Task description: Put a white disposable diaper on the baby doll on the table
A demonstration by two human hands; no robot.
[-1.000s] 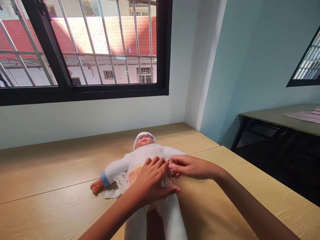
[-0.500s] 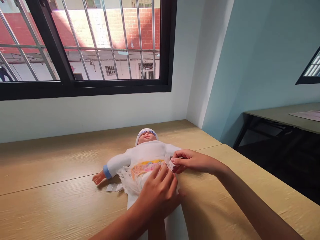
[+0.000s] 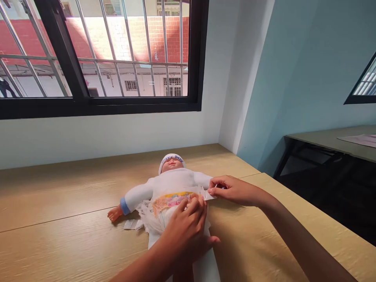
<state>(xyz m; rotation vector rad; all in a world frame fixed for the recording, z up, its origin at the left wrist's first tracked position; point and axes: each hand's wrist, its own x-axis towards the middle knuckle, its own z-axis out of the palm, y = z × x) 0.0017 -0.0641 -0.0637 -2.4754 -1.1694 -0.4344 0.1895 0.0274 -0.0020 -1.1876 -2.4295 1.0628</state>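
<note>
A baby doll (image 3: 172,178) in a white top with blue cuffs and a white knit hat lies on its back on the wooden table, head toward the wall. Around its hips is a white diaper (image 3: 160,219) with a colourful printed waistband. My left hand (image 3: 188,225) rests on the diaper's front, its bent fingers gripping the waistband edge and its thumb pointing right. Between the thumb and fingers of my right hand (image 3: 230,190) is a white diaper tab (image 3: 209,196), pulled out at the doll's right-hand side of the view. Another tab (image 3: 133,224) lies spread on the left.
The wooden table (image 3: 73,196) reaches the wall under a barred, black-framed window (image 3: 141,107). A grey table (image 3: 320,141) with a pale pink sheet (image 3: 360,140) stands at the right, beyond the wooden table's edge.
My right hand has moved slightly right, drawing the tab outward from the diaper's side. My left hand stays on the diaper's front. The view has tilted slightly up.
</note>
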